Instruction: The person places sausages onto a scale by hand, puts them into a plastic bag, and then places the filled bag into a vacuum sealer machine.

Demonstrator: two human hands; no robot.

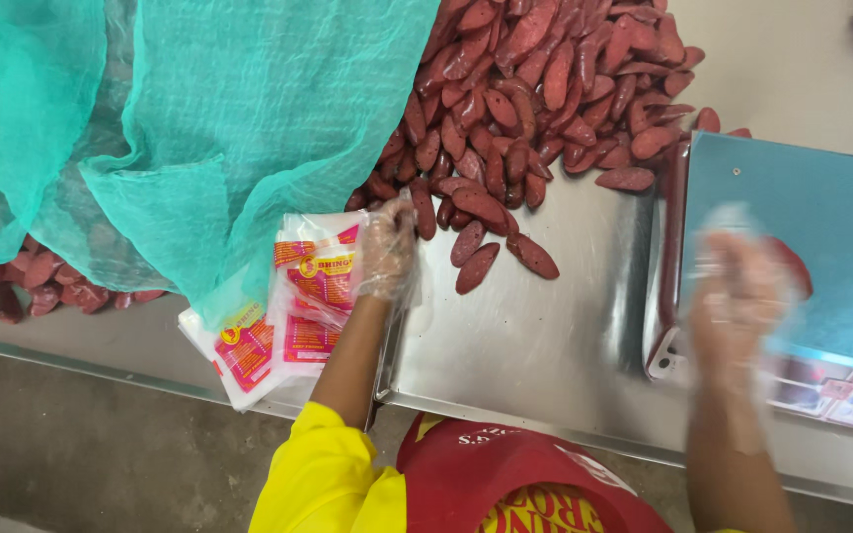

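Observation:
My left hand (385,252), in a thin clear plastic glove, rests on top of a stack of printed red, yellow and white plastic bags (293,311) at the table's front left, fingers curled on the top bag. My right hand (737,291), also gloved and blurred by motion, is over the blue pan of a weighing scale (821,207) and holds a dark red sausage (794,265). A large heap of dark red sausages (535,89) lies on the steel table (545,336), just beyond my left hand.
A teal mesh cloth (199,118) covers the left part of the table, with more sausages (41,281) showing under its edge. The scale's keypad (841,395) faces the front edge. A grey floor lies below the table. I wear yellow sleeves and a red apron.

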